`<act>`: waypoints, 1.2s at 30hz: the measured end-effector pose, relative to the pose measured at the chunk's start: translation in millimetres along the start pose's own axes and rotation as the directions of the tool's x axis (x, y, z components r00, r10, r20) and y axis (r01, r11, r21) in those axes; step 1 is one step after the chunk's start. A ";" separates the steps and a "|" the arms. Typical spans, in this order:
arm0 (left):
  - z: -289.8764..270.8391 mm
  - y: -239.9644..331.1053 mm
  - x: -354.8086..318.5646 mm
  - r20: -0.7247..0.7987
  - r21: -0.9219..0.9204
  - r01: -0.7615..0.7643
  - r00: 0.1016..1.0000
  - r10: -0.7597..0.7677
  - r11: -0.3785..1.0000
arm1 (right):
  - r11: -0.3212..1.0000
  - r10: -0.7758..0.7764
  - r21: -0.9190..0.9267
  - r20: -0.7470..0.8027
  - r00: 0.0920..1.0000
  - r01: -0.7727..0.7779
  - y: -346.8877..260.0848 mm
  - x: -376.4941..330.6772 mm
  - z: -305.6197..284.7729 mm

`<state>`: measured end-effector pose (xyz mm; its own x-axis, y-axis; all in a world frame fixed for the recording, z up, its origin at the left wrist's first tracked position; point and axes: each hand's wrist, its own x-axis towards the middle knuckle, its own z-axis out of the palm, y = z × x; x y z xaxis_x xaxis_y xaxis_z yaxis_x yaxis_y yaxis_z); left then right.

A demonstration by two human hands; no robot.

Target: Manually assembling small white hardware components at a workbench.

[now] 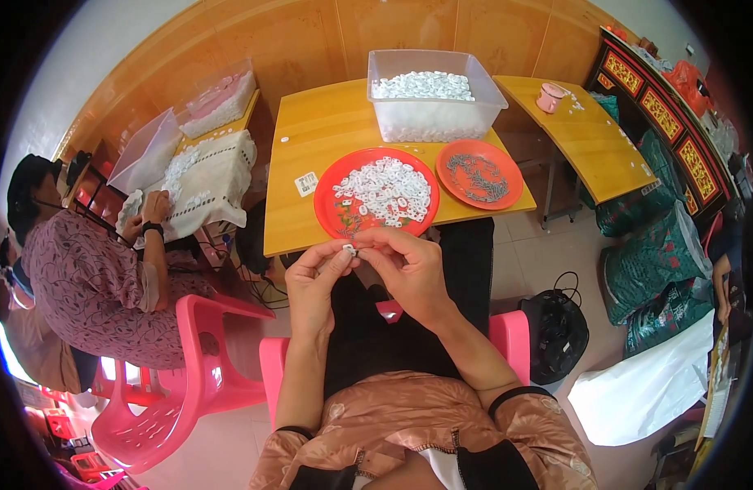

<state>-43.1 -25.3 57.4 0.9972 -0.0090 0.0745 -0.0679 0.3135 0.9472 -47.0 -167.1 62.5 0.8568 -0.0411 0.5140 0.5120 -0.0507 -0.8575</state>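
Note:
In front of my body, just off the near edge of the table, my two hands meet fingertip to fingertip. My left hand pinches a small white plastic piece between thumb and fingers. The thumb and fingers of my right hand are closed at that piece's right side; anything else they hold is too small to make out. Just beyond my fingers is a red round tray with a heap of white plastic pieces and some small grey metal parts. An orange plate to its right holds many grey metal pins.
A clear bin of white pieces stands at the back of the yellow table. On the left a co-worker sits at another table, near a pink chair. Green sacks, a black bag and a white sheet lie right.

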 end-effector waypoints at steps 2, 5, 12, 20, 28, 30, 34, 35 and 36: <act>0.9 -0.4 0.1 -0.002 -0.006 0.003 1.000 -0.003 1.000 | 1.000 0.000 0.004 0.003 1.000 0.000 -1.6 0.5 0.0; 1.5 -0.1 -0.1 -0.004 -0.007 0.018 1.000 -0.018 1.000 | 1.000 0.010 0.027 0.004 1.000 -0.010 -1.1 0.2 0.4; 2.9 -3.1 -0.7 0.006 0.034 -0.035 0.999 0.035 0.999 | 0.997 0.073 0.027 -0.011 0.997 -0.072 1.7 -1.5 0.7; 3.1 -8.6 -1.8 0.021 0.053 -0.092 0.996 0.091 0.994 | 0.988 0.143 0.058 -0.025 0.989 -0.141 9.5 -0.8 -2.5; -1.5 -5.4 0.1 0.067 0.046 -0.067 0.996 0.064 0.997 | 0.929 0.236 0.273 0.082 0.968 -0.250 13.9 2.6 -8.6; -1.3 -3.6 -0.7 0.063 0.043 -0.062 0.996 0.059 0.997 | 0.944 0.230 0.229 0.063 0.971 -0.239 8.9 0.5 -8.4; 1.2 -2.1 -3.1 0.074 0.055 -0.055 0.996 0.051 0.997 | 0.948 0.207 0.242 0.031 0.978 -0.209 9.7 -2.6 -6.5; 2.3 -1.8 -3.7 0.073 0.055 -0.054 0.996 0.050 0.997 | 0.950 0.218 0.223 0.034 0.975 -0.220 9.0 -2.1 -6.6; 3.6 -1.5 -4.2 0.050 0.056 -0.074 0.996 0.071 0.996 | 0.951 0.228 0.205 0.037 0.973 -0.231 8.6 -1.5 -6.6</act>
<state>-47.3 -29.1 56.7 0.9870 -0.0339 0.1572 -0.1432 0.2594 0.9551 -44.3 -174.1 54.5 0.9526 -0.0148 0.3039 0.3020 0.1657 -0.9388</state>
